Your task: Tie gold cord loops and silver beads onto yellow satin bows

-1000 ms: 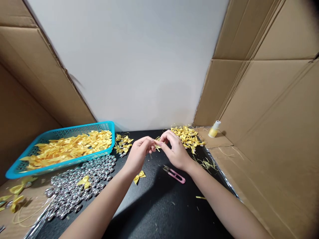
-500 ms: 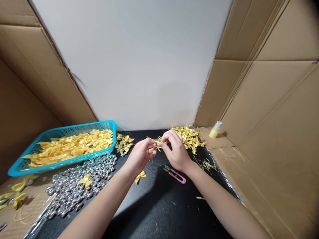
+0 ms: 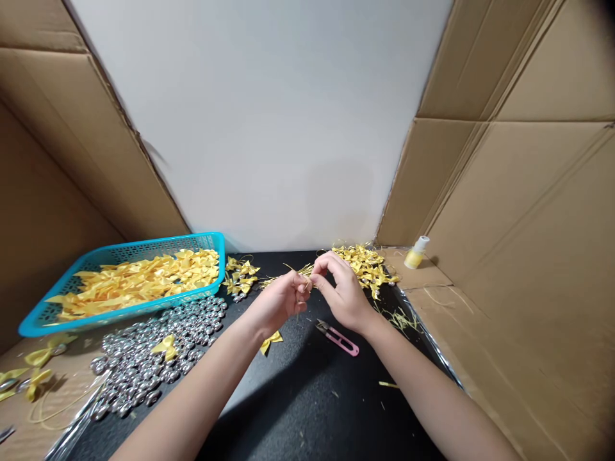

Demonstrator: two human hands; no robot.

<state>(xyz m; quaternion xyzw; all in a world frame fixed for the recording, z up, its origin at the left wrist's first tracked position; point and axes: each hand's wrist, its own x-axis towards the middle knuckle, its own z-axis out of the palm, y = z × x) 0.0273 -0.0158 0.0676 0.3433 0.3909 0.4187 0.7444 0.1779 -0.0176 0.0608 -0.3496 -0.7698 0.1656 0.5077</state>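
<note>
The left hand (image 3: 283, 299) and right hand (image 3: 344, 296) pinch narrowly on a thin yellowish piece (image 3: 308, 282) between their fingertips. Gold cords (image 3: 268, 280) lie partly hidden behind; 1 pink snips (image 3: 342, 342) lies nearer. The left forearm (image 3: 204, 381) overlaps 1 yellow bow (image 3: 273, 339). 1 blue basket (image 3: 221, 261), silver beads (image 3: 144, 362) beyond counting and 1 bottle (image 3: 415, 256) surround them.

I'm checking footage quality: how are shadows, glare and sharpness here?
In the head view, silver beads glint; a faint shadow falls on the white wall, a darker one across the black table; the top right corner is dark; cardboard walls splay outward, perhaps from a wide lens; detail between the hands is unclear.
</note>
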